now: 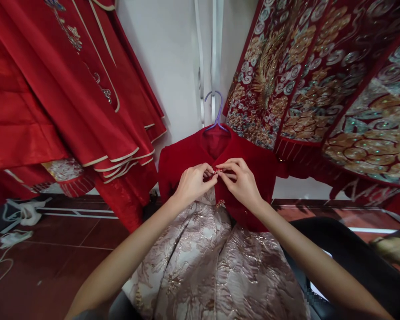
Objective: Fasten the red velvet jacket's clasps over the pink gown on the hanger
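A dark red short jacket (pixel 183 153) hangs on a purple hanger (pixel 218 121), over a pale pinkish brocade dress (pixel 200 262) with a raised, shiny floral pattern. Both my hands meet at the jacket's front, just below the collar. The fingers of my left hand (pixel 194 181) pinch one side of a small front fastening (pixel 216 170). From the other side, my right hand (pixel 242 183) pinches it too, its fingertips almost touching the left ones. Fingers partly hide the fastening. A second decorated fastening (pixel 221 203) shows lower on the jacket edge.
Red garments with pale piping (pixel 120 120) hang at the left. Heavily embroidered red skirts (pixel 300 80) hang at the right. A white metal rack post (pixel 214 58) stands behind the hanger. White cables (pixel 6 253) lie on the tiled floor at left. A phone (pixel 320 284) is beside my right arm.
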Motion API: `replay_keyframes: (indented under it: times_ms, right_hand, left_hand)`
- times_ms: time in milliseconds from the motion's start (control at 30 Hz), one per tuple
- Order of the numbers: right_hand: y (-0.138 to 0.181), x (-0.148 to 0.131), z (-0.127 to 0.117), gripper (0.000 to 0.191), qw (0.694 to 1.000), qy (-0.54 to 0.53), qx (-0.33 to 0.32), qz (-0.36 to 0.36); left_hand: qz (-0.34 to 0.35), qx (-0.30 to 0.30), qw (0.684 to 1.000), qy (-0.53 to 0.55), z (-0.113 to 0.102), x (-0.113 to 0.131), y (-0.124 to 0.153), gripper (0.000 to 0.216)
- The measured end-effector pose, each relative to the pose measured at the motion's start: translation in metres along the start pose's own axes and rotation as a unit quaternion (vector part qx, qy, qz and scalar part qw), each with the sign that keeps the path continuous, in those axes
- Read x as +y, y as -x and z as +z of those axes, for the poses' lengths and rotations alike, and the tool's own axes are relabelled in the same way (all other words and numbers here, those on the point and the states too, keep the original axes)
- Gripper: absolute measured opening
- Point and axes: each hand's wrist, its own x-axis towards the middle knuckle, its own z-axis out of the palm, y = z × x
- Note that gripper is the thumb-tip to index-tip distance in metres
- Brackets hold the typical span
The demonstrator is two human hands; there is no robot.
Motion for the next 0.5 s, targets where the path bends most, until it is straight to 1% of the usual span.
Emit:
replay_keyframes:
  times_ms: [200,333,500]
  right_hand:
    - [0.0011,0.0066,-0.0045,0.017,1.0,0.002,0.01,0.007]
    - [0.0014,0.0083,-0.0032,0.019,0.999,-0.011,0.011,0.032]
    - [0.0041,0.0073,-0.0017,0.019,0.998,-0.013,0.036,0.055]
  left_hand:
    - [0.017,-0.003,1.0,-0.017,0.004,0.0045,-0.0052,0.007]
    - [0.02,-0.009,0.999,-0.03,0.0044,0.0047,-0.0048,0.008]
    - [0.02,-0.023,0.998,-0.05,0.0041,0.0059,-0.005,0.01]
